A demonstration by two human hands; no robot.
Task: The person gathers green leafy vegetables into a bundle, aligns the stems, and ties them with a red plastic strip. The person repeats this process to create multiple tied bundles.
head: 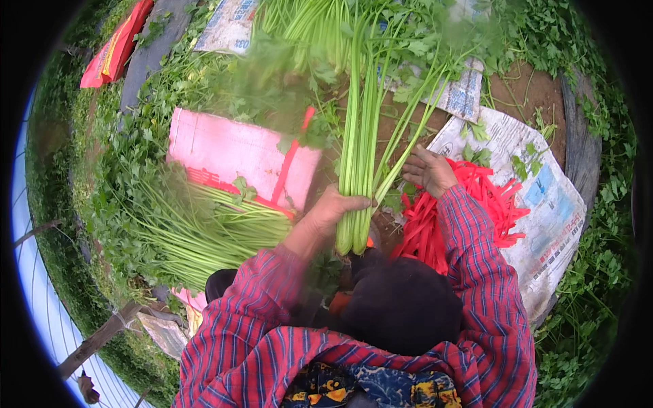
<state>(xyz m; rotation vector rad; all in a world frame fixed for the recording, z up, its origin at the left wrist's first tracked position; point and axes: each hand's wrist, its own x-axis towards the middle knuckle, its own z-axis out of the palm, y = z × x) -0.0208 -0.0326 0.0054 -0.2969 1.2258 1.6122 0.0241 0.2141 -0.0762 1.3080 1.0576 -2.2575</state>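
Note:
My left hand (pixel 339 206) is closed round the lower part of a bunch of celery (pixel 359 137), its stalks pointing away from me and its root ends just below the hand. A few stalks lean out to the right of the bunch. Close to those, my right hand (pixel 426 168) has its fingers apart and slightly curled; whether it touches a stalk I cannot tell. Under and beside my right wrist lies a pile of red strips (pixel 426 229). More celery (pixel 219 229) lies in a heap to the left, partly beside a pink woven sack (pixel 240 153).
A white woven sack (pixel 541 204) with print is spread at the right. Further celery (pixel 316 30) lies ahead on other sacks, bare soil (pixel 530 97) showing near it. A red bag (pixel 115 46) is at the far left; a wooden pole (pixel 99 339) stands lower left.

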